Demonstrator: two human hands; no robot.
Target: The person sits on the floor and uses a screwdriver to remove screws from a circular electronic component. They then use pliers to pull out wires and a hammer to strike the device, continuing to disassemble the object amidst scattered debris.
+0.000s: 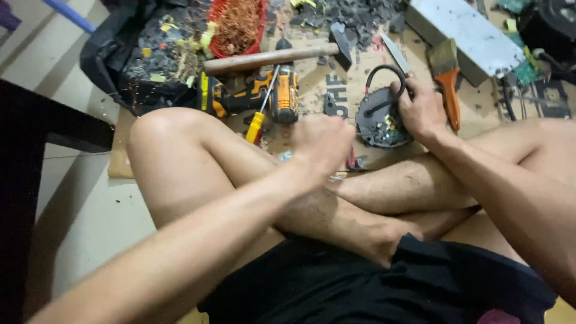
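Clutter rings my work spot: a hammer (276, 57), a yellow cordless drill (252, 93) and a yellow-handled screwdriver (259, 117) lie beyond my left hand (323, 143), which is balled into a fist; what it grips I cannot tell. My right hand (420, 109) clamps the round black part (378, 120) on the cardboard (312, 75), fingers curled over its edge. A paintbrush (447, 78) lies just beside that hand. My crossed legs hem in the near side; bare floor (78, 204) opens leftward.

cardboard sheet (312, 78), hammer (276, 56), drill (252, 95), brush (447, 75)
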